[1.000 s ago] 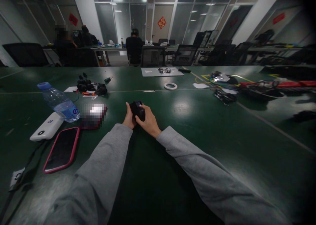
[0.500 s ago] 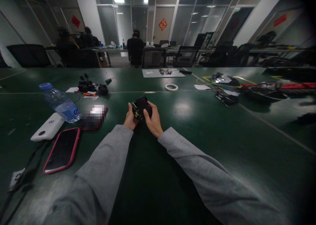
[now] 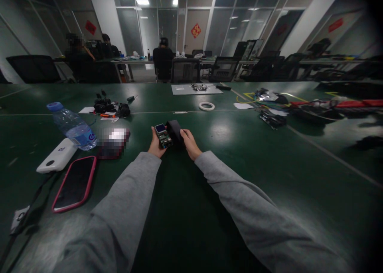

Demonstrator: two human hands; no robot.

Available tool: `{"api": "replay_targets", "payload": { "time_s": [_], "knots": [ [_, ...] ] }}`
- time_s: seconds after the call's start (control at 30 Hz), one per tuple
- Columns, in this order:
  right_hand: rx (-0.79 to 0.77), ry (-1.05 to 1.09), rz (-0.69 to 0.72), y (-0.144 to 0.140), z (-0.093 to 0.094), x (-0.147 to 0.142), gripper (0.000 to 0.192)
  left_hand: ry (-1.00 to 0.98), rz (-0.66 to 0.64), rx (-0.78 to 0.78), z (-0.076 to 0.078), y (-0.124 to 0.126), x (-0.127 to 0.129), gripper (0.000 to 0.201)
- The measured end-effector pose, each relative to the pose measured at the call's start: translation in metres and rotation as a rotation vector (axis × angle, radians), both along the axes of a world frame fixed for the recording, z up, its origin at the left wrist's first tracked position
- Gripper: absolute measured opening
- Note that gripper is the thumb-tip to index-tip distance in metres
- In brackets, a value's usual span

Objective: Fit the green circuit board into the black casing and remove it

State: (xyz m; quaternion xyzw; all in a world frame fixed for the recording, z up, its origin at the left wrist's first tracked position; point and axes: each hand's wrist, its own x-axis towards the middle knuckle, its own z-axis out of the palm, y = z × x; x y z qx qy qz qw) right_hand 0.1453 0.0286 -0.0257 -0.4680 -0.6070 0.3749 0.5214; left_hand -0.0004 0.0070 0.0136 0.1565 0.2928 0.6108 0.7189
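From here, L hand (image 3: 155, 146) has fingers & thumb wrapped round the sides of a green circuit bd (image 3: 165, 139) w/ a small screen (image 3: 160, 128), face up, on the wearer's side of the white tape roll (image 3: 206, 106) & left of it. R hand (image 3: 190, 144) grasps the edge of a black cover (image 3: 174, 130), also nearside-left of the roll, just beside the bd; some R fingers hidden, & can't tell if cover & bd touch. Step in hand, I'd guess, is handling the two pcs separately, as the bd's face is bare. Next move prob. calls for L fingers on bd edges only & R grip steady, w/o scraping components.
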Motion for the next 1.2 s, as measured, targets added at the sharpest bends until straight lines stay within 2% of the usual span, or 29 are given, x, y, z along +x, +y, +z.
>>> {"api": "replay_targets", "payload": {
  "time_s": [0.13,0.23,0.37,0.53,0.63,0.7,0.77,0.83,1.0,1.1,1.17,1.2],
  "knots": [
    [-0.029,-0.092,-0.103,-0.002,0.002,0.001,0.04,-0.012,0.007,0.008,-0.002,0.001,-0.001,0.064],
    [0.134,-0.202,-0.155,-0.006,0.009,0.004,0.039,-0.03,-0.004,0.02,-0.004,0.003,-0.002,0.064],
    [0.282,-0.281,-0.114,-0.013,0.017,0.009,0.04,-0.046,-0.016,0.023,-0.004,0.003,-0.003,0.063],
    [0.337,-0.395,-0.095,-0.014,0.014,0.007,0.052,-0.068,-0.001,-0.004,-0.002,0.002,-0.002,0.061],
    [0.314,-0.375,-0.132,-0.006,0.012,0.012,0.047,-0.093,-0.014,-0.008,-0.004,0.003,-0.003,0.061],
    [0.251,-0.344,-0.173,0.002,0.012,0.025,0.042,-0.114,-0.036,0.013,-0.007,0.005,-0.004,0.061],
    [0.179,-0.331,-0.221,0.011,0.011,0.054,0.038,-0.129,-0.052,0.037,-0.009,0.006,-0.006,0.06],
    [0.097,-0.346,-0.309,0.019,0.009,0.099,0.036,-0.134,-0.058,0.05,-0.011,0.007,-0.007,0.059],
    [-0.218,-0.504,-0.772,0.023,0.008,0.255,0.018,-0.127,-0.072,0.065,-0.013,0.007,-0.009,0.059],
    [-0.333,-0.517,-0.939,0.009,0.019,0.336,0.004,-0.129,-0.083,0.065,-0.013,0.008,-0.008,0.059],
    [-0.411,-0.518,-1.016,-0.002,0.027,0.374,0.019,-0.129,-0.085,0.062,-0.012,0.008,-0.008,0.059],
    [-0.382,-0.548,-1.041,-0.008,0.029,0.39,0.025,-0.127,-0.083,0.059,-0.012,0.008,-0.007,0.059]
  ]
}}
